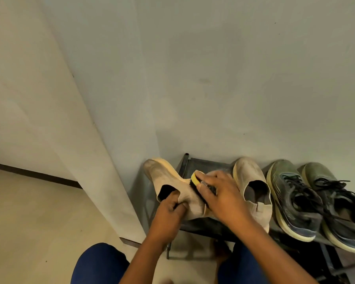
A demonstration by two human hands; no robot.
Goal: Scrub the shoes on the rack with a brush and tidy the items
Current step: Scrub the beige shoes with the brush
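Observation:
My left hand point(170, 211) grips a beige knit slip-on shoe point(168, 179) by the edge of its opening, holding it over the left end of the dark shoe rack point(201, 165). My right hand point(221, 193) holds a yellow-backed brush point(196, 178) with dark bristles pressed against the shoe's side. The matching beige shoe point(252, 185) sits on the rack's top shelf just right of my right hand.
A pair of grey-green laced sneakers point(295, 197) stands on the rack at the right. A pale wall rises behind the rack and a wall corner juts out on the left. My knees in blue trousers point(98, 263) are at the bottom, over a beige floor.

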